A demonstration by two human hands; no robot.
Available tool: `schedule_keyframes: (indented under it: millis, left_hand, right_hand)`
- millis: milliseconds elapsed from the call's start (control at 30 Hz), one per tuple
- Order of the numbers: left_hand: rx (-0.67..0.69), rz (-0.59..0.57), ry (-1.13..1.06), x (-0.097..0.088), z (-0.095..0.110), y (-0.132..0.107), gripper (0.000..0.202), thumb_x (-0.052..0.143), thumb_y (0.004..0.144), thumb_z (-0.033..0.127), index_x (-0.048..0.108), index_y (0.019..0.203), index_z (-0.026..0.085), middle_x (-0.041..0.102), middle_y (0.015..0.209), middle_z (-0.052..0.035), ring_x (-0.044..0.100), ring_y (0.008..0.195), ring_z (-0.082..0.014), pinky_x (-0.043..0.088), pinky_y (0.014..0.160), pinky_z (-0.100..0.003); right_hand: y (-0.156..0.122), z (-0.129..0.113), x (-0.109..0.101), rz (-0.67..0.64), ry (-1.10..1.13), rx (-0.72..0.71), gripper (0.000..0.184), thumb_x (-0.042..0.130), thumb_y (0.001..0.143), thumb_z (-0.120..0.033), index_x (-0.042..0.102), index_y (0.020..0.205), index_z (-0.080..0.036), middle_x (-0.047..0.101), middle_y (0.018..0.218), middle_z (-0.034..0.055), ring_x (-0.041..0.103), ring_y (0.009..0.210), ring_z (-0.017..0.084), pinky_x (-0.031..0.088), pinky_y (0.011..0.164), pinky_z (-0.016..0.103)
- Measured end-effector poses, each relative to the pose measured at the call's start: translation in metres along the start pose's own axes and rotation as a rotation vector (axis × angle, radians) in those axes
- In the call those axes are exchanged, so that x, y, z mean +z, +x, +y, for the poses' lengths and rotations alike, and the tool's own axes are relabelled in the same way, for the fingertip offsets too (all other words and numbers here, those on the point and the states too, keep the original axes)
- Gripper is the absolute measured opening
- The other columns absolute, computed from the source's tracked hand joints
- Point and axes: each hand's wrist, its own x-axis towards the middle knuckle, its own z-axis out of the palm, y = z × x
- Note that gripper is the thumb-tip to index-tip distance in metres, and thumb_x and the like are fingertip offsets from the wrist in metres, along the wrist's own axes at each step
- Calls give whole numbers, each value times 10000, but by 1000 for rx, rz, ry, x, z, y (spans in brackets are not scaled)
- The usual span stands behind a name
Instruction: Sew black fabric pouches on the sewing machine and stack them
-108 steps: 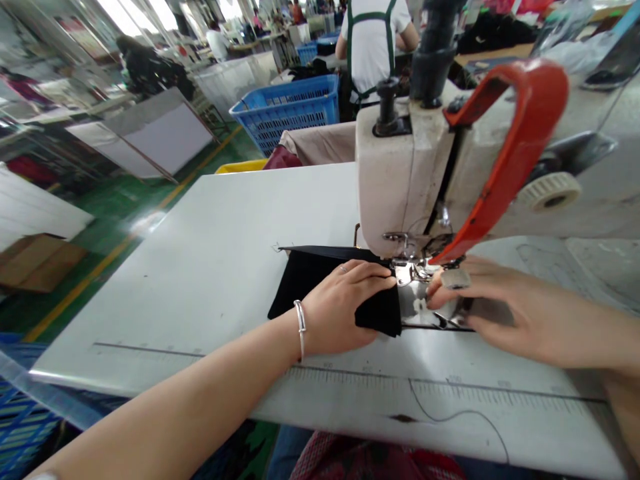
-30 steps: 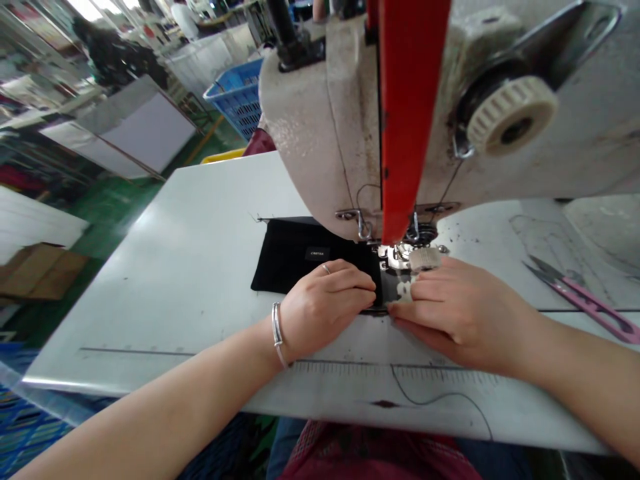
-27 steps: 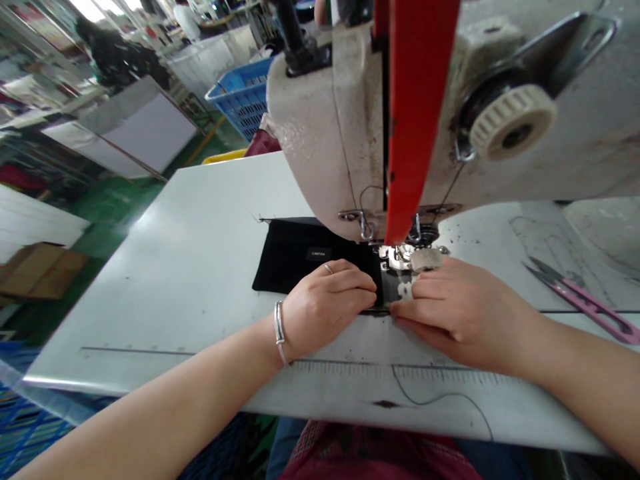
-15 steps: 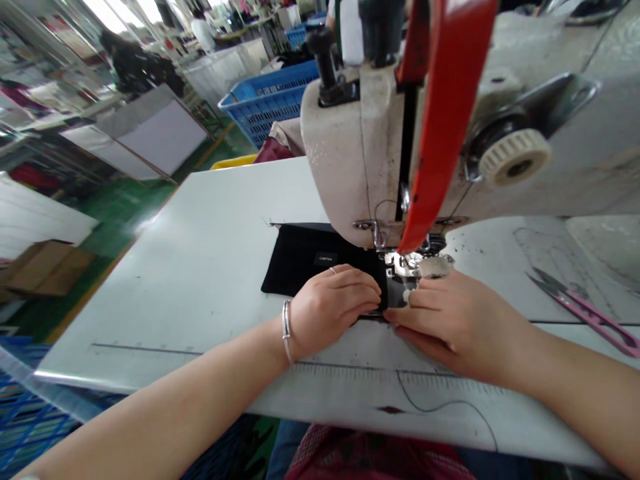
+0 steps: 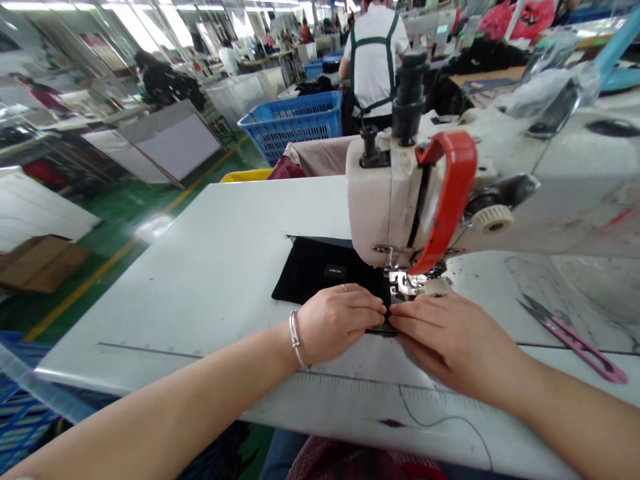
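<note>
A black cloth piece (image 5: 307,273) with a small dark label (image 5: 335,271) lies on the sewing machine table. Its right edge is at the metal presser foot (image 5: 403,283) of the sewing machine (image 5: 375,200). My left hand (image 5: 340,320), with a ring and a silver bangle, rests on the cloth's near right corner, fingers close together and pressed down. My right hand (image 5: 455,333) is just right of it, fingertips at the cloth's edge in front of the presser foot. The two hands' fingertips almost meet. Part of the cloth under the fingers is hidden.
Pink-handled thread snips (image 5: 575,340) lie on the right. A loose thread (image 5: 440,421) trails near the table's front edge (image 5: 320,427). A red lever guard (image 5: 450,193) fronts the machine head. Beyond stand a blue basket (image 5: 295,123) and a person in white (image 5: 375,60).
The view has tilted up and back, so more of the workshop shows behind the machine. My right fingers have drawn together at the cloth's edge. My left hand stays on the cloth.
</note>
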Motion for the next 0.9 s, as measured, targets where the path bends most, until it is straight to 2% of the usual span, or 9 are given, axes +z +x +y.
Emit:
schedule_keyframes:
  millis: [200,433,667,900]
  left_hand:
    - [10,-7,56,2,-11,6,245,490,962,64,705,1041,150,757,1108,-36,679,1105,-137,528,1030,-282]
    - [-50,-34,100,6,-30,14,249,524,924,63,722,1011,188,755,1116,-10,687,1084,-137,522,1036,-283]
    - [-88,79,173,10,-42,22,244,549,910,60,753,943,191,770,1020,-16,707,1011,-142,557,967,-269]
    - [-117,71,175,10,-48,24,277,559,877,39,765,937,215,769,990,-2,709,980,-138,568,945,-270]
  right_hand:
    - [1,4,4,-9,-103,58,250,522,971,-220,645,1177,-152,691,1152,101,639,1005,255,503,829,445]
    - [6,8,7,-52,-235,164,288,494,993,-281,650,1197,-149,679,1012,88,625,859,263,466,737,427]
    - [8,10,8,-46,-262,178,283,481,989,-289,662,1173,-171,668,1008,78,596,824,249,433,714,400]
    - [9,11,5,-50,-253,184,277,496,982,-289,675,1157,-171,675,1004,83,597,842,239,426,733,385]
